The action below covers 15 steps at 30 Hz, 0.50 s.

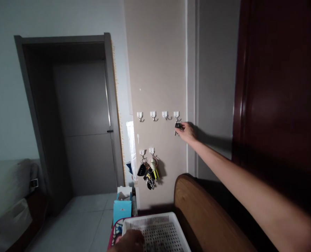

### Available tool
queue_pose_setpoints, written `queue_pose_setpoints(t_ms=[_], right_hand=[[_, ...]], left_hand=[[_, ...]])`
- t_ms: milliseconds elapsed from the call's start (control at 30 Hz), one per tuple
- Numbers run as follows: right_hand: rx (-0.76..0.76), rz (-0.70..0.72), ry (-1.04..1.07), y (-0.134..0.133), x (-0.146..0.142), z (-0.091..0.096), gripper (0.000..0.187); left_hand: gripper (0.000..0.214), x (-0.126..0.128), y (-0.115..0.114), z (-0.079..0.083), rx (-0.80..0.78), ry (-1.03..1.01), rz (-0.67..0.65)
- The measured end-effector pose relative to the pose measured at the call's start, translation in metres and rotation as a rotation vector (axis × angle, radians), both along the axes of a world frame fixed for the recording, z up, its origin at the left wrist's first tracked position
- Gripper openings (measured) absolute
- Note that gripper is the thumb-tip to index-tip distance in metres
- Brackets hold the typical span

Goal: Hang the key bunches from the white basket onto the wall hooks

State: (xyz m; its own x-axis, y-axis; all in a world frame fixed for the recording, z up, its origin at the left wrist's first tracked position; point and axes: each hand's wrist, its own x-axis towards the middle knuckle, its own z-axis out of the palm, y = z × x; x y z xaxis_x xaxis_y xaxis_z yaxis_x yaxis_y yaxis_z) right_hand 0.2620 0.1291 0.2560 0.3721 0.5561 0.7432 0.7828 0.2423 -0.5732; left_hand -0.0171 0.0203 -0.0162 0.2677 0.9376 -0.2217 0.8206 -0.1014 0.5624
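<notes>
My right hand (187,133) reaches out to the wall, its fingers closed on a bunch of keys (178,125) with a black top. The keys are just below the rightmost white hook (176,114) of the upper row; whether they hang on it I cannot tell. Low in view, my left hand (129,241) overlaps the left side of a white plastic basket (166,219) with slotted walls. That hand is dark and blurred, so its fingers do not show clearly. More keys (149,175), with black fobs and a yellow-green tag, hang from the two lower hooks (151,151).
Other white hooks (153,114) line the upper row. A curved wooden board (194,199) rises right of the basket. Behind the basket stands a blue box (122,209). A grey door (84,122) is at left, a sofa (8,189) beyond, and a dark red panel (278,87) at right.
</notes>
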Motion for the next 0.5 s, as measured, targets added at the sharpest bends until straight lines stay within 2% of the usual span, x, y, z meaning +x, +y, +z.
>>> queue_pose_setpoints(t_ms=[100, 233, 367, 433, 500], right_hand=[[-0.119, -0.014, 0.032, 0.012, 0.005, 0.006, 0.037], [-0.136, 0.125, 0.208, 0.012, 0.004, 0.009, 0.019], [-0.04, 0.199, 0.365, 0.003, 0.0, 0.04, 0.015], [-0.007, 0.224, 0.352, -0.003, -0.007, 0.059, 0.014], [-0.003, 0.288, 0.286, -0.01, -0.019, 0.071, 0.014]], left_hand=[[0.023, 0.008, 0.0, 0.009, 0.057, 0.02, 0.036], [0.026, 0.009, 0.002, 0.019, 0.076, 0.021, -0.02], [0.029, 0.006, 0.004, 0.021, 0.002, -0.068, 0.01], [0.029, 0.005, 0.004, 0.02, -0.028, -0.131, 0.021], [0.028, 0.005, 0.005, 0.019, -0.061, -0.202, 0.025]])
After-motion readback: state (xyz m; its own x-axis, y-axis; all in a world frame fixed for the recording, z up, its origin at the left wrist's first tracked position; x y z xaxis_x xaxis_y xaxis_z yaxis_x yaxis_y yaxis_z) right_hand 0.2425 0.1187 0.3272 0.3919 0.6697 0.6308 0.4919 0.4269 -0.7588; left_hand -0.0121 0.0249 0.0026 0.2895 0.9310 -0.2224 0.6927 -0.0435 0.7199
